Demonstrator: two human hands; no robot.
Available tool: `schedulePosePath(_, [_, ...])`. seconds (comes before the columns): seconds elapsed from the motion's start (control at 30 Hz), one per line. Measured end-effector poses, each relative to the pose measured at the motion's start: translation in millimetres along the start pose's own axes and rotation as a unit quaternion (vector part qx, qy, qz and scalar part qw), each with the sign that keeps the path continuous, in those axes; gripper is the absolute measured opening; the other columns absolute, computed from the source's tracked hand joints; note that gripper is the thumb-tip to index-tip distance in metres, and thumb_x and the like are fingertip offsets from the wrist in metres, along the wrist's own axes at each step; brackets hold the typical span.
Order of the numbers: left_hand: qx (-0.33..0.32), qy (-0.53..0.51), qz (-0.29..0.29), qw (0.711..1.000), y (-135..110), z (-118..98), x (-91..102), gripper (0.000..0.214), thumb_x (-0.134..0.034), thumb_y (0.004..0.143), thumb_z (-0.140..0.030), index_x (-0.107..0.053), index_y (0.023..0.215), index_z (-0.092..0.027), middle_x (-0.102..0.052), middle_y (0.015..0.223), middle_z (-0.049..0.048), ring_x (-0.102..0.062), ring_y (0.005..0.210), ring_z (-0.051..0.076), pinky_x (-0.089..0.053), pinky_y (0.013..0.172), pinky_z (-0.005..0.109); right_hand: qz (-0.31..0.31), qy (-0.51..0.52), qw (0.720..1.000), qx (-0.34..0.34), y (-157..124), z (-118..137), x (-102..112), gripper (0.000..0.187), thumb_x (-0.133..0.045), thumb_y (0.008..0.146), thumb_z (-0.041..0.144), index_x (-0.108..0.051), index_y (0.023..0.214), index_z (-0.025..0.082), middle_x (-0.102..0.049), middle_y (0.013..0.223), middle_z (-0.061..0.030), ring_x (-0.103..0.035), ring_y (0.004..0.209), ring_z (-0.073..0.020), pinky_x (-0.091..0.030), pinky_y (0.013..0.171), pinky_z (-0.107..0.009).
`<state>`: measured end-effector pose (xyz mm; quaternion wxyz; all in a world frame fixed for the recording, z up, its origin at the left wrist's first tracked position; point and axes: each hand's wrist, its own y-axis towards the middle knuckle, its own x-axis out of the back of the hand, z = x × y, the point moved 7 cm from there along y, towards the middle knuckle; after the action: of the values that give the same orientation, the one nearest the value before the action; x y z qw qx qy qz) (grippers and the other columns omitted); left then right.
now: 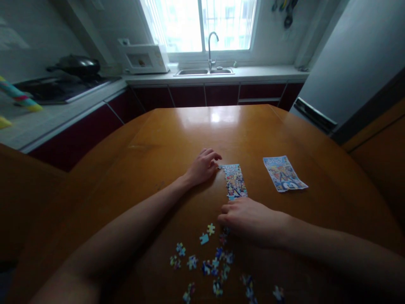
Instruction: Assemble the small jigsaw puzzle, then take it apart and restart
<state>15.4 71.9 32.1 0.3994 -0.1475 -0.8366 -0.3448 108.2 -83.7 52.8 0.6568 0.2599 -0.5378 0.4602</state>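
A partly assembled jigsaw puzzle point(236, 179) lies on the wooden table, its printed side up and its left edge uneven. At its upper left corner, the thumb and fingertips of my left hand point(204, 166) are closed on a small puzzle piece point(220, 167) that touches or nearly touches the assembled part. My right hand point(245, 215) rests just below the puzzle, fingers curled downward; whatever is under them is hidden. Two light loose pieces, a yellow one point(211, 229) and a blue one point(204, 239), lie to the lower left of my right hand.
Several loose puzzle pieces point(215, 266) are scattered over the near part of the table point(152, 143). A creased picture sheet point(284, 173) lies right of the puzzle. Beyond the table are a sink point(193, 72), a stove with a dark pan point(76, 65) and a fridge point(344, 55).
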Motion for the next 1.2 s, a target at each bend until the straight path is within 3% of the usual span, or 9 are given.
schedulePosePath(0.3, [-0.006, 0.001, 0.003, 1.0, 1, -3, 1.4, 0.03, -0.049, 0.081, -0.002, -0.065, 0.1, -0.018, -0.064, 0.097, 0.0052, -0.054, 0.096, 0.021, -0.048, 0.091, 0.038, 0.006, -0.002, 1.0, 0.004, -3, 5, 2, 0.01, -0.061, 0.09, 0.011, -0.068, 0.097, 0.014, -0.068, 0.096, -0.0098, -0.065, 0.083, -0.0204, -0.046, 0.066, -0.03])
schedulePosePath(0.53, [-0.008, -0.006, 0.002, 1.0, 0, -2, 0.0, 0.03, -0.049, 0.082, -0.003, -0.064, 0.102, -0.02, -0.063, 0.096, 0.0046, -0.055, 0.097, 0.02, -0.049, 0.089, 0.037, 0.013, 0.016, 1.0, -0.015, -7, 7, 2, 0.013, -0.061, 0.089, 0.01, -0.068, 0.097, 0.016, -0.071, 0.09, -0.0078, -0.065, 0.074, -0.0186, -0.043, 0.061, -0.029])
schedulePosePath(0.67, [-0.005, -0.005, 0.004, 1.0, 0, -1, -1.3, 0.031, -0.051, 0.081, -0.001, -0.064, 0.102, -0.02, -0.063, 0.098, 0.0041, -0.055, 0.098, 0.02, -0.048, 0.089, 0.036, 0.003, 0.082, 0.997, -0.007, -5, -5, 10, 0.015, -0.059, 0.086, 0.007, -0.069, 0.083, 0.018, -0.071, 0.086, -0.0051, -0.063, 0.072, -0.015, -0.042, 0.063, -0.026])
schedulePosePath(0.73, [-0.008, -0.009, 0.001, 1.0, 0, -1, -0.9, 0.032, -0.052, 0.08, -0.001, -0.064, 0.102, -0.02, -0.064, 0.098, 0.0038, -0.055, 0.097, 0.02, -0.048, 0.088, 0.036, -0.052, 0.156, 0.986, -0.024, -1, -22, 18, 0.019, -0.057, 0.085, 0.006, -0.07, 0.078, 0.018, -0.071, 0.083, -0.0037, -0.063, 0.072, -0.0137, -0.044, 0.066, -0.026])
schedulePosePath(0.8, [-0.012, -0.014, -0.013, 1.0, 0, -2, 1.3, 0.03, -0.05, 0.082, -0.001, -0.064, 0.101, -0.019, -0.065, 0.096, 0.0036, -0.056, 0.095, 0.019, -0.048, 0.087, 0.035, -0.163, 0.25, 0.952, -0.071, 2, -52, 29, 0.017, -0.057, 0.085, 0.01, -0.071, 0.08, 0.018, -0.071, 0.076, -0.002, -0.062, 0.069, -0.0129, -0.046, 0.066, -0.026])
schedulePosePath(0.87, [-0.019, -0.019, -0.036, 0.999, 0, -4, 5.1, 0.026, -0.05, 0.086, -0.002, -0.064, 0.099, -0.019, -0.065, 0.093, 0.0036, -0.056, 0.093, 0.018, -0.048, 0.085, 0.034, -0.269, 0.345, 0.888, -0.144, 0, -88, 31, 0.011, -0.062, 0.084, 0.018, -0.072, 0.081, 0.017, -0.07, 0.069, -0.0015, -0.062, 0.063, -0.0129, -0.047, 0.059, -0.026])
schedulePosePath(0.93, [-0.028, -0.021, -0.052, 0.998, -1, -6, 8.4, 0.018, -0.051, 0.09, -0.008, -0.065, 0.097, -0.019, -0.065, 0.091, 0.0037, -0.057, 0.091, 0.018, -0.048, 0.085, 0.034, -0.336, 0.414, 0.824, -0.192, -3, -119, 25, 0.009, -0.066, 0.081, 0.022, -0.072, 0.078, 0.016, -0.072, 0.068, -0.0037, -0.065, 0.063, -0.0146, -0.05, 0.059, -0.027])
schedulePosePath(1.0, [-0.041, -0.02, -0.054, 0.998, -1, -10, 10.1, 0.01, -0.055, 0.094, -0.016, -0.065, 0.095, -0.019, -0.067, 0.091, 0.0036, -0.057, 0.09, 0.018, -0.048, 0.084, 0.034, -0.382, 0.443, 0.781, -0.219, -6, -140, 19, 0.01, -0.069, 0.078, 0.024, -0.072, 0.078, 0.015, -0.073, 0.069, -0.0055, -0.068, 0.064, -0.016, -0.053, 0.06, -0.028])
schedulePosePath(1.2, [-0.084, -0.017, -0.051, 0.995, -3, -25, 13.2, 0.018, -0.071, 0.088, -0.036, -0.066, 0.096, -0.022, -0.071, 0.095, 0.0036, -0.059, 0.094, 0.02, -0.05, 0.086, 0.037, -0.434, 0.471, 0.732, -0.232, -9, -149, 15, 0.014, -0.073, 0.075, 0.028, -0.072, 0.079, 0.014, -0.075, 0.073, -0.0075, -0.071, 0.065, -0.0174, -0.056, 0.061, -0.029])
